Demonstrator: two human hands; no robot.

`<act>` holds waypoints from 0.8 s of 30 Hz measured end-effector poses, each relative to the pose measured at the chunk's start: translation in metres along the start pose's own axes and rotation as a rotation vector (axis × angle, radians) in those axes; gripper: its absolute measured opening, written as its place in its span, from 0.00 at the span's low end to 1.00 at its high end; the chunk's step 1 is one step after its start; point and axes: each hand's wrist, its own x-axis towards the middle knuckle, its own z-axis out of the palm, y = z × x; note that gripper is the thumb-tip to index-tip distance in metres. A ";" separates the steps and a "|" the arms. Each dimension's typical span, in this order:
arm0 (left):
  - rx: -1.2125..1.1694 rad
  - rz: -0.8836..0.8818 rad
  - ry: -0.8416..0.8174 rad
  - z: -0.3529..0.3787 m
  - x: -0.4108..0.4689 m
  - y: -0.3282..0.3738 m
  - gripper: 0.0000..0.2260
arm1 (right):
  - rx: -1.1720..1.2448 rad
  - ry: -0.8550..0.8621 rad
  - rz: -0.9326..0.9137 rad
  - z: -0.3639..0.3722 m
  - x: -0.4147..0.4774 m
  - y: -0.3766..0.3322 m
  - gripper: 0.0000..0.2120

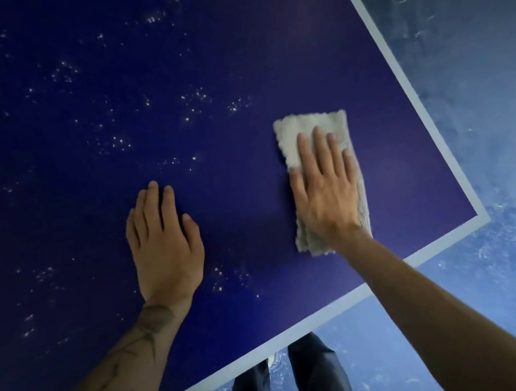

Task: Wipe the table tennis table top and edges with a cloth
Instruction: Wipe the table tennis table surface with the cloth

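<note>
right hand (326,190) flat on fuzzy cloth (310,127) | left hand (163,241) flat, empty — smooth blue table (227,63)

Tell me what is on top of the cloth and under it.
The right hand lies flat on the cloth, fingers straight. Under it lies the blue table top; that patch is hidden.

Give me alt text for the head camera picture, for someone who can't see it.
A right hand presses a grey cloth flat on a dark blue table tennis table near its white-lined corner. The left hand rests flat on the table beside it, among scattered pale specks.
</note>
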 end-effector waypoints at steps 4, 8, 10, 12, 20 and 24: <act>0.014 -0.007 -0.008 0.000 0.001 0.001 0.24 | 0.035 0.031 0.002 0.002 0.032 -0.049 0.31; 0.020 -0.028 -0.023 -0.004 0.001 0.004 0.24 | -0.029 -0.045 -0.483 0.015 -0.012 -0.069 0.30; -0.006 -0.033 -0.030 -0.008 0.006 0.005 0.23 | -0.023 -0.055 -0.494 0.009 -0.007 -0.045 0.29; -0.014 -0.044 -0.011 -0.012 0.016 0.003 0.23 | -0.030 -0.035 -0.337 0.001 0.023 -0.027 0.29; 0.027 -0.171 0.039 -0.012 0.101 -0.005 0.23 | -0.021 -0.019 -0.369 0.003 0.078 -0.085 0.30; 0.027 -0.188 0.060 -0.006 0.107 -0.007 0.22 | -0.040 -0.026 -0.531 0.004 0.072 -0.056 0.29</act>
